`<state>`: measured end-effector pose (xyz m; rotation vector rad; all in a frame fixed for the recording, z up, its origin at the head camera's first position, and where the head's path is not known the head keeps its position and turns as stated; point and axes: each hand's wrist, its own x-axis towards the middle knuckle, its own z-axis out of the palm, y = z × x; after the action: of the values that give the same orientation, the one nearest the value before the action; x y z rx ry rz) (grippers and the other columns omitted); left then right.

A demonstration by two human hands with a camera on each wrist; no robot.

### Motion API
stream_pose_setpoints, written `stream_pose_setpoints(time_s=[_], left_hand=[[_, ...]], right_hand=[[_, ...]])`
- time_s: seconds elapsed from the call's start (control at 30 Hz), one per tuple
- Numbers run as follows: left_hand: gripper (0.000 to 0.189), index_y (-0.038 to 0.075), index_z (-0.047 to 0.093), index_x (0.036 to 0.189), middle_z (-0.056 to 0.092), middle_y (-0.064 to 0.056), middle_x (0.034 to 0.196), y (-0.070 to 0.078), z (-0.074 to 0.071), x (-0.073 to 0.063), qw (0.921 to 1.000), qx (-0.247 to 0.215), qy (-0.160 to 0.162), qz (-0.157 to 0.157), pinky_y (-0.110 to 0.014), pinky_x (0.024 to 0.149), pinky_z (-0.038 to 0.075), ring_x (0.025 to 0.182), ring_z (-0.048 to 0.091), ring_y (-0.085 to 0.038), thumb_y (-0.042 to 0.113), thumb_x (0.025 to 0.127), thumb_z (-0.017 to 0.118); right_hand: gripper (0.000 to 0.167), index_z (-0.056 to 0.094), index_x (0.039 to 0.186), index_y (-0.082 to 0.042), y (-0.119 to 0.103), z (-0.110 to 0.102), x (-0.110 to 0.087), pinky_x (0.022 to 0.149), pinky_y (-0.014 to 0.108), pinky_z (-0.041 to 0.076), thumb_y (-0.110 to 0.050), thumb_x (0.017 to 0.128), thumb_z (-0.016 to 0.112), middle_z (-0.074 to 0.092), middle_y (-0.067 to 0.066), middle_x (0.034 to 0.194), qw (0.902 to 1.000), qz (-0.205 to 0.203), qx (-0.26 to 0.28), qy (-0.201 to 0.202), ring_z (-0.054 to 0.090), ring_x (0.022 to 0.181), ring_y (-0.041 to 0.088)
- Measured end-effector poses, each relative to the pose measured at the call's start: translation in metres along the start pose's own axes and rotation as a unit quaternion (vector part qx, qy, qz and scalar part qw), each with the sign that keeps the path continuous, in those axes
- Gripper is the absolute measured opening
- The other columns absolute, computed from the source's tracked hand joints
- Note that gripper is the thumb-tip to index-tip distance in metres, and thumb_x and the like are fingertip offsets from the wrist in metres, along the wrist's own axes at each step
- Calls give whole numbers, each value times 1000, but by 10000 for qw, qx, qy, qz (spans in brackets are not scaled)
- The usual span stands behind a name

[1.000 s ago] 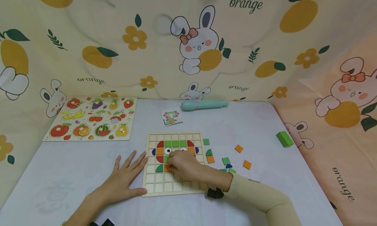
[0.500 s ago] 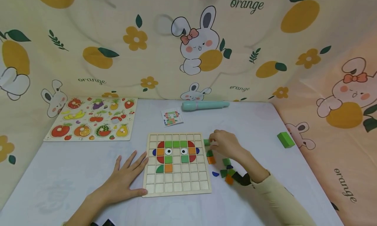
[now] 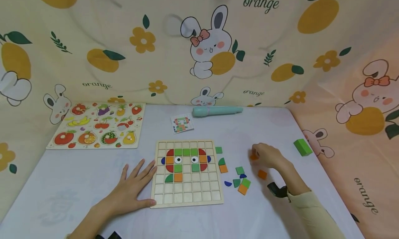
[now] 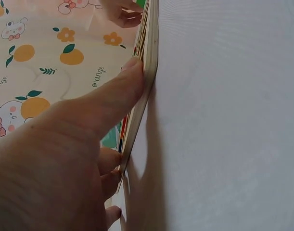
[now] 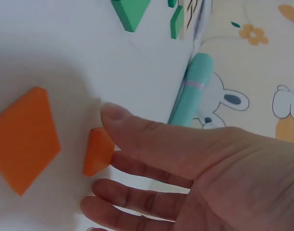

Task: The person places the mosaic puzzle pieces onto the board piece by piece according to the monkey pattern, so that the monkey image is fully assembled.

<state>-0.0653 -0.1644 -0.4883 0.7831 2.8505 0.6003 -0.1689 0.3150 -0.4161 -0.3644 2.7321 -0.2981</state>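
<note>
My left hand (image 3: 134, 188), fingers spread and straight, rests along the left edge of a wooden grid board (image 3: 187, 195); in the left wrist view its thumb (image 4: 113, 91) lies against the board's rim. Coloured tiles on the board form a face with two eye tiles (image 3: 178, 159), plus a green quarter-round (image 3: 169, 178) and an orange square below. Right of the board, my right hand (image 3: 268, 156) pinches a small orange square tile (image 5: 98, 151) at the table surface, thumb on one side and fingers on the other. A second orange square (image 5: 29, 139) lies close by.
Several loose tiles lie between board and right hand, among them a green square (image 3: 239, 170) and a blue half-round (image 3: 228, 184). Behind are a pattern card (image 3: 182, 123), a teal pen-shaped object (image 3: 216, 111) and a fruit puzzle board (image 3: 93, 126). A green block (image 3: 302, 147) stands far right.
My right hand has left the board, passed over the green square at its right edge, and moved right to the orange tile. My left hand has stayed in place.
</note>
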Motion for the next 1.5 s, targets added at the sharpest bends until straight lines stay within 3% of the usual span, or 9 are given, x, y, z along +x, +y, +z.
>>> stream_pose_setpoints(time_s=[0.57, 1.0, 1.3, 1.5], left_hand=[[103, 11, 34, 156, 22, -5, 165, -2, 1, 0, 9999, 54, 61, 67, -76, 107, 0, 150, 11, -40, 77, 81, 58], [105, 12, 33, 157, 20, -4, 165, -1, 1, 1, 10000, 16, -13, 2, -75, 108, -1, 151, 9, -39, 79, 80, 57], [104, 10, 34, 156, 22, -6, 165, 0, -1, 1, 10000, 30, 39, 40, -76, 108, 0, 150, 11, -41, 77, 80, 60], [104, 10, 34, 156, 22, -5, 165, -1, -1, 0, 9999, 60, 56, 60, -76, 108, 0, 150, 11, -41, 77, 80, 59]], right_hand=[[22, 63, 102, -1, 3, 13, 5, 79, 44, 51, 2, 83, 73, 60, 8, 90, 9977, 53, 589, 334, 54, 83, 26], [22, 63, 97, 3, -5, 12, 11, 71, 37, 48, 8, 79, 75, 58, 8, 83, 9957, -300, 743, 469, 52, 77, 24], [23, 65, 95, -2, -11, 6, 17, 67, 36, 48, 2, 78, 80, 55, 8, 88, 9992, -273, 158, 261, 51, 76, 24], [21, 59, 91, -2, -9, 5, 22, 66, 33, 43, 7, 81, 76, 52, 7, 79, 9967, -585, 550, 146, 49, 73, 22]])
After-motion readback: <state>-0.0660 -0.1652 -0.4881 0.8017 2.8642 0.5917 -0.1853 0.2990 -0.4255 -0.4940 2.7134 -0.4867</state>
